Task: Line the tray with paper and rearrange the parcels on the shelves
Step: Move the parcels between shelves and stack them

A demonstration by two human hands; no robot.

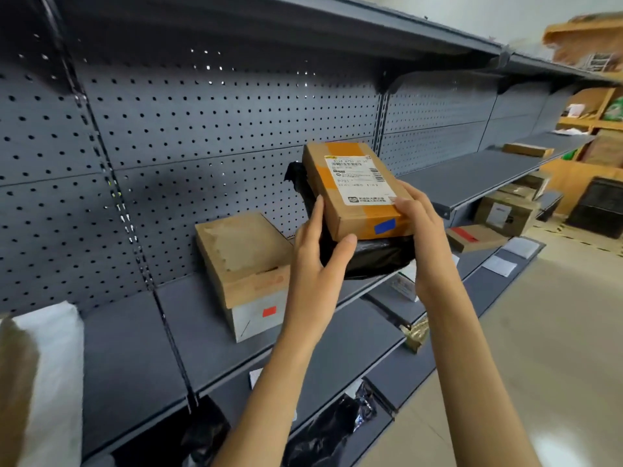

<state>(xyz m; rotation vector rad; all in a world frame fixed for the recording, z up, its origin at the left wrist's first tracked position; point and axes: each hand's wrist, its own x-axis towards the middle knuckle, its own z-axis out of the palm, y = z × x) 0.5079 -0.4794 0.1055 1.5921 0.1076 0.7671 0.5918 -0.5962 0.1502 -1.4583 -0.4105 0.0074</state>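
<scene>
My left hand (pixel 317 261) & right hand (pixel 424 230) grip a brown box (pixel 357 187) on a black bag (pixel 371 256), not yet on the shelf (pixel 188 318); no tray seen.

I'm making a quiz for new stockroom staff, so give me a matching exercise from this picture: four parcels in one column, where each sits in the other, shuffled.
Things:
1. Brown cardboard box with orange tape and a white label
2. Black plastic bag parcel
3. Brown box with a red sticker
4. White padded bag

Places:
A. Far left of the shelf
B. Standing alone on the shelf, left of the hands
C. On top, between both hands
D. Held underneath the labelled box

Pairs: 1-C, 2-D, 3-B, 4-A
</scene>
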